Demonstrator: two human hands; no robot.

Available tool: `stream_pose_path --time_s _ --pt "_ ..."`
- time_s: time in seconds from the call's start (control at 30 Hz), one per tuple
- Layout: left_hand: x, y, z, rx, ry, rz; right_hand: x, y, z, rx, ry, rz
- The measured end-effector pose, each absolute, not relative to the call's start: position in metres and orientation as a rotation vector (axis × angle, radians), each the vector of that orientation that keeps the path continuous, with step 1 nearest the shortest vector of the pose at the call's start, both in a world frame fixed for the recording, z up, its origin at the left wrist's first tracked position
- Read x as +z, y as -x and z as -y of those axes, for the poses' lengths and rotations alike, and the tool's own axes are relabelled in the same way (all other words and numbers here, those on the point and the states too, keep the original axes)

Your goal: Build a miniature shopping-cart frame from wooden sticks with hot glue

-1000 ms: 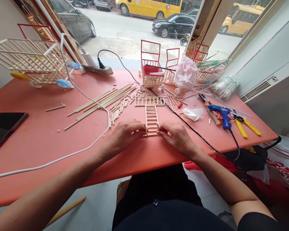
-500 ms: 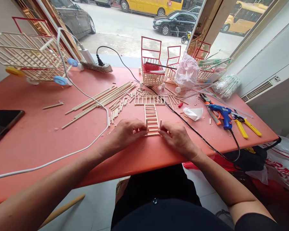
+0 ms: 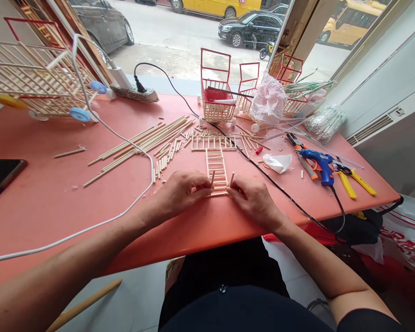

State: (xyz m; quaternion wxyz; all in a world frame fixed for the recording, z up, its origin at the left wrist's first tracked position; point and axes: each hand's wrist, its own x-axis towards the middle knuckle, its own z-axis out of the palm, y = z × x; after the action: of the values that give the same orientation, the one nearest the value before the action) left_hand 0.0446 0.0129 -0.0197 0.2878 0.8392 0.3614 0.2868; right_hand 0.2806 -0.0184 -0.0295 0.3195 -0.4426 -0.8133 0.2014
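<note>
Left hand [image 3: 191, 188] clamped on short pale wooden stick [image 3: 213, 178], right hand [image 3: 251, 196] on twin stick [image 3: 232, 178], by pale wooden ladder-shaped frame [image 3: 216, 163]; sticks tipped rightward from upright, angle likely unsettled.

a dark navy top [image 3: 263, 313], black short sleeve [image 3: 364, 319], small shiny round stud [image 3: 222, 289], black legwear [image 3: 224, 263].
</note>
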Motion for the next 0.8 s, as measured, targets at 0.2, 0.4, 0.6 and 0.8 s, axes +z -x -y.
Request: stream_pose_path --time_s 0.2,0.4,0.6,0.8 --pt "-0.0205 -0.0423 -0.0105 0.713 -2.181 -1.032 -0.033 -0.2803 0.0187 0.509 1.153 2.152" --pt "-0.0209 -0.0423 -0.0057 0.721 -2.105 -1.105 -0.0314 -0.2787 0.0183 0.496 1.159 2.147" --pt "-0.0277 -0.0479 -0.006 0.778 -2.154 -1.068 -0.0307 -0.279 0.0187 0.504 1.157 2.147" --pt "-0.0255 -0.0504 -0.0091 0.765 -2.181 -1.047 -0.0304 -0.2793 0.0187 0.518 1.13 2.149"
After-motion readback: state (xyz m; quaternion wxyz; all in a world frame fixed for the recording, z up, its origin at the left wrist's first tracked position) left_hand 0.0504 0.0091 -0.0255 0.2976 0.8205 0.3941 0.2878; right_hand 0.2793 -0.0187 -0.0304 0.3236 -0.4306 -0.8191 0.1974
